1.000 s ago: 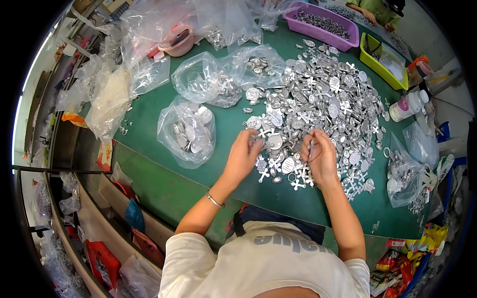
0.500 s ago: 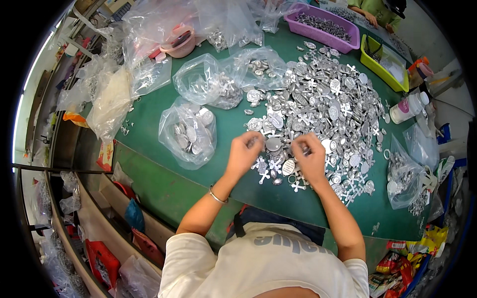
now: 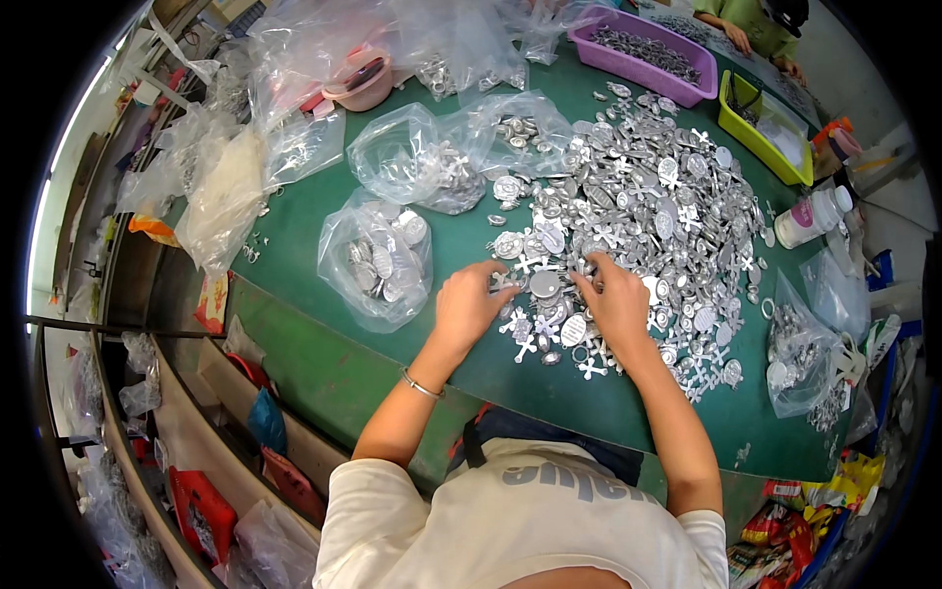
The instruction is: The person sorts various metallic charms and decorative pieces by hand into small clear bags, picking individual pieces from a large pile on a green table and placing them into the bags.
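Note:
A big heap of silver metal charms, oval medals and small crosses among them, lies spread over the green table. My left hand is at the heap's near left edge, thumb and forefinger apart beside the charms. My right hand rests over the near part of the heap, its thumb and forefinger also apart among the pieces. Nothing is plainly held in either hand, though some fingers are hidden. Between the hands lies a round flat medal. Left of my left hand sits an open clear bag of larger medals.
More clear bags of charms stand behind. A purple basket and a yellow-green basket sit at the far right. A white bottle and another filled bag line the right side. Across the table, a person in green works.
Both hands have gone from closed, pinched fingers to fingers spread at the charms. My left hand has shifted slightly left, and the view has moved a little.

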The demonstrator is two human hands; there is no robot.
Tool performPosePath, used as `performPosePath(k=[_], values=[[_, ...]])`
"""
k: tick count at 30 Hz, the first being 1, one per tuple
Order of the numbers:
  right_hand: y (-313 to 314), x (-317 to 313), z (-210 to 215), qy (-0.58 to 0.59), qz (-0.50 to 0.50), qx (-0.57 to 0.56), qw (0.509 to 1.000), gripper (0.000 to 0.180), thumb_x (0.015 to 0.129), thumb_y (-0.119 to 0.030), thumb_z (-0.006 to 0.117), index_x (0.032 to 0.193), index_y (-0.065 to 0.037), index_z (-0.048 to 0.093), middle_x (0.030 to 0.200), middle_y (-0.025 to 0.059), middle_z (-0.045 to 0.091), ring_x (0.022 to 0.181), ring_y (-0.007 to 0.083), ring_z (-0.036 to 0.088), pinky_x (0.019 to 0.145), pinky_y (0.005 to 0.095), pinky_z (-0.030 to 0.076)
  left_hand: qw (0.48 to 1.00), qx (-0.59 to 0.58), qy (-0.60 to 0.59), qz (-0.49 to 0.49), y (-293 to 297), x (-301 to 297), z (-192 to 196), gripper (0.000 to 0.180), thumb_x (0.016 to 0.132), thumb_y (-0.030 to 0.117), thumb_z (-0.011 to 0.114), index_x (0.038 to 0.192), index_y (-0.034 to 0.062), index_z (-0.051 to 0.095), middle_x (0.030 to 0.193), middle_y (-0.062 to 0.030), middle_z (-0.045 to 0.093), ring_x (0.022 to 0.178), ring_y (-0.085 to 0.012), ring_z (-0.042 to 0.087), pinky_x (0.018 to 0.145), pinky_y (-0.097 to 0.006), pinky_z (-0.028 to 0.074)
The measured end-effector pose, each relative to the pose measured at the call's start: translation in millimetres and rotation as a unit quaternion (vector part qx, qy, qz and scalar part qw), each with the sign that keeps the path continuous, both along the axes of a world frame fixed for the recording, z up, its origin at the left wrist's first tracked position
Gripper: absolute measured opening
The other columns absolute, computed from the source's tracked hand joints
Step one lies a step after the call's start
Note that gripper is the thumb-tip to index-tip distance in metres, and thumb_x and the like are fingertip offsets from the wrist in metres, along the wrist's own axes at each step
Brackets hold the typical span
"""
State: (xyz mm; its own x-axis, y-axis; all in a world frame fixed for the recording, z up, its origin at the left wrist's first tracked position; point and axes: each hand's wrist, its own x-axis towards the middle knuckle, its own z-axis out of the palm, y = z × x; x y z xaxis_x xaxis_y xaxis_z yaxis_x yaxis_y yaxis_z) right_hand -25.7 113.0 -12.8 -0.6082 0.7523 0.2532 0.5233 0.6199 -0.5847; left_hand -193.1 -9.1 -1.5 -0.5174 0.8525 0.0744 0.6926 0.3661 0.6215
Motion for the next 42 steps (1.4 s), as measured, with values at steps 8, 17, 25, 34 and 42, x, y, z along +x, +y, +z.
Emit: performPosePath(k=[8, 17, 25, 34, 42], values=[[6, -2, -2, -0.013, 0.027, -0.021, 0.999, 0.016, 0.076, -0.018, 0.066, 0.086, -0.008, 0.057, 0.070, 0.0095, 0.062, 0.059, 0.0291, 0.061, 0.050, 0.0389, 0.044, 0.998, -0.042, 0.000, -0.037, 0, -4, -7, 0.039, 0.072, 0.020, 0.071, 0.105, 0.0071, 0.056, 0.087, -0.0156, 0.062, 0.074, -0.0321, 0.061, 0.063, -0.040, 0.047], [2, -11, 2, -0.099, 0.042, 0.096, 0.990, 0.019, 0.074, -0.019, 0.067, 0.085, -0.007, 0.057, 0.066, 0.0094, 0.060, 0.058, 0.0294, 0.059, 0.049, 0.0398, 0.043, 0.996, -0.057, 0.021, -0.070, -8, -10, -2, 0.031, 0.074, 0.011, 0.066, 0.102, 0.0056, 0.053, 0.085, -0.0143, 0.054, 0.075, -0.0353, 0.055, 0.064, -0.042, 0.044], [1, -7, 11, -0.032, -0.001, 0.026, 0.999, 0.020, 0.076, -0.022, 0.066, 0.078, -0.007, 0.053, 0.063, 0.0082, 0.060, 0.056, 0.0272, 0.061, 0.047, 0.0384, 0.043, 0.997, 0.016, -0.052, -0.048, -8, -18, -16, 0.023, 0.072, 0.008, 0.067, 0.091, 0.0021, 0.057, 0.079, -0.0109, 0.048, 0.066, -0.0233, 0.049, 0.061, -0.033, 0.041], [3, -14, 3, -0.085, 0.000, 0.084, 0.993, 0.015, 0.072, -0.016, 0.063, 0.070, -0.005, 0.053, 0.058, 0.0110, 0.060, 0.049, 0.0300, 0.058, 0.044, 0.0396, 0.043, 0.635, 0.230, -0.737, -0.015, -4, -17, -9, 0.017, 0.081, 0.008, 0.062, 0.095, 0.0044, 0.053, 0.090, -0.0028, 0.051, 0.077, -0.0143, 0.045, 0.063, -0.027, 0.038], [19, 9, 9, 0.473, 0.062, -0.561, 0.677, 0.014, 0.083, -0.021, 0.052, 0.080, -0.007, 0.051, 0.064, 0.0049, 0.052, 0.044, 0.0130, 0.044, 0.038, 0.0253, 0.028, 0.491, 0.258, -0.832, 0.001, 4, -19, -25, 0.018, 0.079, 0.009, 0.052, 0.097, 0.0030, 0.052, 0.081, -0.0061, 0.046, 0.065, -0.0135, 0.041, 0.050, -0.023, 0.033]])
